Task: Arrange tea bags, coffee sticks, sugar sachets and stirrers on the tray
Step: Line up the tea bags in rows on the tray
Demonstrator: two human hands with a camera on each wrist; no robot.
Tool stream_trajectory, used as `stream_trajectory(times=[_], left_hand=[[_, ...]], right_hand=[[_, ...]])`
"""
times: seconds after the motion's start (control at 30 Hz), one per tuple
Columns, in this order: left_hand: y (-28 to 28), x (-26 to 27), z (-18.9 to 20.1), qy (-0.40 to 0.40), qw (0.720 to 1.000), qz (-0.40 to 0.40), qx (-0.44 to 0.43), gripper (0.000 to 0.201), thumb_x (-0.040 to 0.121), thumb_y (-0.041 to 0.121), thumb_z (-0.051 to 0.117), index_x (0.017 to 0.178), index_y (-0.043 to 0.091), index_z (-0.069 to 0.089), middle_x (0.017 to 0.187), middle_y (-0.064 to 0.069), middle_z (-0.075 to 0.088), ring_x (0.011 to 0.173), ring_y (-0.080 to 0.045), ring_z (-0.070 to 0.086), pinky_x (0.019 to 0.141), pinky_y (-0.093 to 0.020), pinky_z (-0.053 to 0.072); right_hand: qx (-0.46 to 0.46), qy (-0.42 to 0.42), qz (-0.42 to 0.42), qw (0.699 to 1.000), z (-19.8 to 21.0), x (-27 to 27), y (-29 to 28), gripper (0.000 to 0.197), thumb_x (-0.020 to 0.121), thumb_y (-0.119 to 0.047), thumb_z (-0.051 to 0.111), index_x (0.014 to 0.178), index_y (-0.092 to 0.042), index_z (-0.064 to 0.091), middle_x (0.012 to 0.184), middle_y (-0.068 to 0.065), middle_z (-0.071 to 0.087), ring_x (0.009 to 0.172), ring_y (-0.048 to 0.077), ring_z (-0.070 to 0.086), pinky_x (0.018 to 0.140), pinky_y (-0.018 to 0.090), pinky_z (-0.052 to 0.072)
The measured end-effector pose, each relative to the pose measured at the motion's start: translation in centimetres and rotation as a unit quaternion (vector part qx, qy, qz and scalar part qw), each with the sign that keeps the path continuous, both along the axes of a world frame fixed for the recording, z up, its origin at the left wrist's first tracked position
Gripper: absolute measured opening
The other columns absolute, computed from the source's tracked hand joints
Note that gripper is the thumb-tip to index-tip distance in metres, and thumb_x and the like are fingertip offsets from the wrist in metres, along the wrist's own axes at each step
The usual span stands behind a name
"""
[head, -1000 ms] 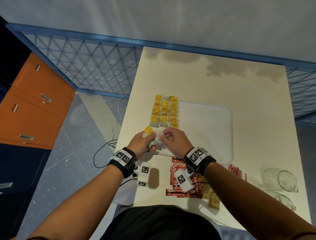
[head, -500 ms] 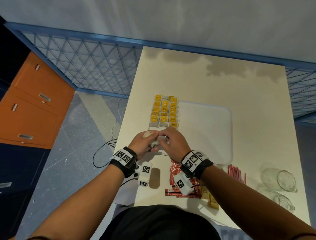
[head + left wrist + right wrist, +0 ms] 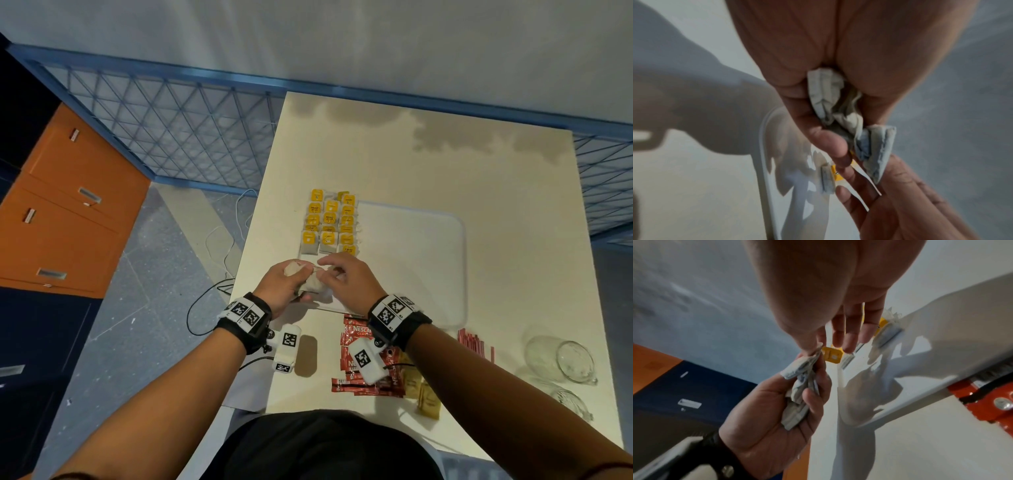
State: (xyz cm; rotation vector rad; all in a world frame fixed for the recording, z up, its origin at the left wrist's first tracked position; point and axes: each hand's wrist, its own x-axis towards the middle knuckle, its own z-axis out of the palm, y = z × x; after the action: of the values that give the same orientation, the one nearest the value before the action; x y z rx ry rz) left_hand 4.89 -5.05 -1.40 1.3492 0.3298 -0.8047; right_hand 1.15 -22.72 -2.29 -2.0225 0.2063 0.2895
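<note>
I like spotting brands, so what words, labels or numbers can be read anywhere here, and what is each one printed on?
"NESCA..." and "CLASSIC": on the red coffee sticks, partly hidden by the right hand's wrist camera; the brand reads as Nescafe.
Yellow tags of the tea bags on the tray: dark print, too small to read.
Wrist bands: square black-and-white code markers, with tiny unreadable characters.
Tan sachets: no legible print.

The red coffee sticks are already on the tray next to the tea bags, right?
No. The red coffee sticks lie on the table, off the tray, near its front edge, as the head view shows. Only the tea bags are on the tray.
</note>
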Motion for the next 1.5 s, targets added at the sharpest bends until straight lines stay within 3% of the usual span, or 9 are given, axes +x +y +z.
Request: stream_trajectory(times=[0.17, 0.47, 0.6, 0.73, 0.87, 1.0, 1.1, 1.33, 1.5], left_hand=[[0.3, 0.3, -0.6, -0.023, 0.999, -0.013, 0.026, 0.013, 0.096, 0.021, 0.067, 0.098, 0.008, 0.068, 0.081, -0.009, 0.068, 0.072, -0.023, 0.066, 0.06, -0.033, 0.058], [0.7, 0.6, -1.1, -0.028, 0.999, -0.026, 0.037, 0.024, 0.089, 0.014, 0.075, 0.109, 0.006, 0.065, 0.077, -0.012, 0.061, 0.056, -0.021, 0.057, 0.073, -0.046, 0.06], [0.6, 0.7, -1.0, -0.034, 0.999, -0.029, 0.029, 0.027, 0.091, 0.012, 0.073, 0.116, 0.01, 0.064, 0.071, -0.009, 0.058, 0.052, -0.022, 0.053, 0.064, -0.041, 0.06], [0.4, 0.9, -0.8, -0.056, 0.996, -0.034, 0.058, 0.024, 0.092, 0.008, 0.071, 0.11, -0.007, 0.064, 0.069, -0.008, 0.057, 0.056, -0.018, 0.054, 0.055, -0.03, 0.055], [0.4, 1.1, -0.8, -0.077, 0.993, -0.06, 0.066, 0.014, 0.093, 0.009, 0.069, 0.102, -0.001, 0.067, 0.07, -0.012, 0.056, 0.059, -0.022, 0.054, 0.056, -0.032, 0.057], [0.7, 1.2, -0.7, -0.095, 0.99, -0.09, 0.056, 0.005, 0.093, 0.007, 0.069, 0.096, 0.003, 0.069, 0.078, -0.017, 0.056, 0.068, -0.026, 0.053, 0.065, -0.039, 0.058], [0.8, 1.2, -0.4, -0.099, 0.988, -0.108, 0.049, 0.005, 0.094, 0.006, 0.068, 0.097, 0.002, 0.069, 0.076, -0.014, 0.055, 0.065, -0.022, 0.054, 0.065, -0.038, 0.059], [1.1, 1.2, -0.1, -0.085, 0.99, -0.103, 0.042, 0.002, 0.095, 0.006, 0.066, 0.096, 0.006, 0.068, 0.089, -0.02, 0.058, 0.08, -0.031, 0.056, 0.058, -0.029, 0.058], [1.3, 1.2, -0.1, -0.071, 0.994, -0.08, 0.033, 0.008, 0.093, 0.01, 0.07, 0.097, 0.004, 0.068, 0.084, -0.018, 0.056, 0.071, -0.027, 0.055, 0.057, -0.029, 0.056]], right_hand=[[0.036, 0.04, 0.014, 0.998, 0.2, 0.3, -0.1, 0.01, 0.095, -0.029, 0.068, 0.101, -0.024, 0.075, 0.09, -0.014, 0.073, 0.081, -0.004, 0.066, 0.072, 0.012, 0.05], [0.022, 0.011, -0.026, 0.999, -0.1, 1.0, -0.3, 0.006, 0.093, -0.028, 0.071, 0.091, -0.023, 0.072, 0.084, -0.009, 0.072, 0.071, -0.002, 0.063, 0.069, 0.016, 0.05], [0.027, -0.006, -0.035, 0.999, 0.2, 1.2, -0.1, 0.006, 0.092, -0.025, 0.072, 0.086, -0.023, 0.071, 0.081, -0.012, 0.07, 0.071, -0.003, 0.062, 0.07, 0.014, 0.049], [0.017, -0.029, -0.033, 0.999, 0.3, 0.7, 0.1, 0.004, 0.091, -0.025, 0.073, 0.088, -0.026, 0.07, 0.086, -0.012, 0.068, 0.08, 0.001, 0.063, 0.073, 0.014, 0.049], [0.022, 0.004, -0.059, 0.998, -0.1, 0.4, -0.4, 0.011, 0.091, -0.016, 0.064, 0.095, -0.025, 0.07, 0.078, -0.015, 0.062, 0.069, 0.001, 0.057, 0.069, 0.019, 0.046], [0.037, 0.043, -0.016, 0.998, -0.7, 0.2, -0.9, 0.047, 0.093, 0.0, 0.048, 0.125, -0.03, 0.065, 0.112, -0.008, 0.065, 0.105, 0.011, 0.062, 0.094, 0.033, 0.053], [0.025, 0.044, 0.076, 0.996, 0.1, 0.3, -0.8, 0.058, 0.094, 0.005, 0.042, 0.139, -0.026, 0.06, 0.136, -0.003, 0.062, 0.126, 0.01, 0.055, 0.106, 0.025, 0.044], [0.069, 0.021, 0.03, 0.997, 0.4, 0.4, -0.6, 0.032, 0.095, -0.006, 0.056, 0.118, -0.024, 0.07, 0.109, -0.01, 0.07, 0.097, -0.003, 0.064, 0.086, 0.015, 0.048], [0.051, 0.003, -0.046, 0.998, 0.2, 0.5, -0.8, 0.015, 0.095, -0.021, 0.066, 0.093, -0.036, 0.071, 0.088, -0.011, 0.072, 0.083, 0.012, 0.07, 0.082, 0.033, 0.058]])
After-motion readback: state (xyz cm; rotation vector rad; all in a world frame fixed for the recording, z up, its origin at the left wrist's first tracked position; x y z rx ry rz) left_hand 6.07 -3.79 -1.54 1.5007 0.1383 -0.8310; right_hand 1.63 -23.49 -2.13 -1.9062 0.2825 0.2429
